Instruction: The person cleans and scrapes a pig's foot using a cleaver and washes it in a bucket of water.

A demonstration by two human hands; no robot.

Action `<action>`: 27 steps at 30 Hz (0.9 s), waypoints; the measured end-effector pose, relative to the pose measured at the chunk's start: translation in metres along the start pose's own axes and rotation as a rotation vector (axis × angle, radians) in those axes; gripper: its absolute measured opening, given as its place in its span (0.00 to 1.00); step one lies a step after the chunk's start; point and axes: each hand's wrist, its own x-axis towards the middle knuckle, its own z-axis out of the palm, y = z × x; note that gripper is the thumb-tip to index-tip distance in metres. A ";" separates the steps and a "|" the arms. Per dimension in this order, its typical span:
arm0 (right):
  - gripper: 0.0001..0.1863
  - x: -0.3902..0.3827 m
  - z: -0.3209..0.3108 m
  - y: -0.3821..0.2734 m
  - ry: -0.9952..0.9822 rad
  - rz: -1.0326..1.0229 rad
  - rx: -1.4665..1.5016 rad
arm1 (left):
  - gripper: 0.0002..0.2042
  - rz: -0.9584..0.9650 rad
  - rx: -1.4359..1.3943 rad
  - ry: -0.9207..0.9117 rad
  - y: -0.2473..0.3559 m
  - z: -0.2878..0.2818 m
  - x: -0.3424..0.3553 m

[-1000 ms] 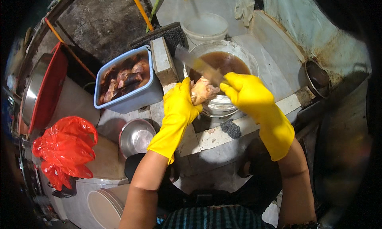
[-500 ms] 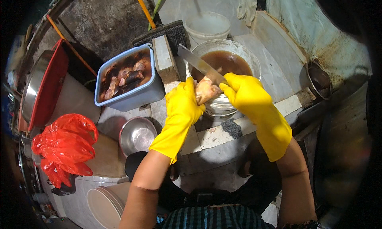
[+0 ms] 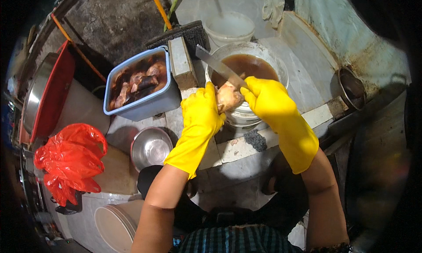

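Note:
In a yellow rubber glove, my left hand (image 3: 200, 114) grips a pale, brown-tinged piece of meat (image 3: 228, 97) by its left side. My right hand (image 3: 268, 99), gloved the same way, is closed round the handle end of a knife (image 3: 222, 69) with a broad, straight blade. The blade slants up to the left, just above the meat; whether its edge touches the meat I cannot tell. Both hands are over the near rim of a white bucket (image 3: 283, 72) filled with brown liquid. The knife's handle is hidden inside my right glove.
Left of the bucket, a blue tub (image 3: 143, 114) holds meat pieces in dark liquid. Nearer me stand a steel bowl (image 3: 151, 148) and a red plastic bag (image 3: 72, 158). A dark scouring pad (image 3: 255, 140) lies on the tiled ledge (image 3: 228, 152). Behind is another white bucket (image 3: 231, 28).
My right hand and the knife have shifted slightly to the left, and the blade appears turned a little. The left hand keeps its hold on the meat, almost still.

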 end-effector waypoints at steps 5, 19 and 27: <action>0.09 0.003 0.007 0.023 -0.025 0.014 -0.046 | 0.36 -0.004 -0.039 -0.042 0.005 -0.004 0.001; 0.10 0.005 0.017 0.024 0.119 -0.026 -0.092 | 0.35 0.032 0.057 0.021 0.008 0.001 -0.003; 0.08 0.006 0.002 -0.001 0.049 0.037 0.139 | 0.36 -0.010 0.000 -0.029 0.006 -0.002 -0.002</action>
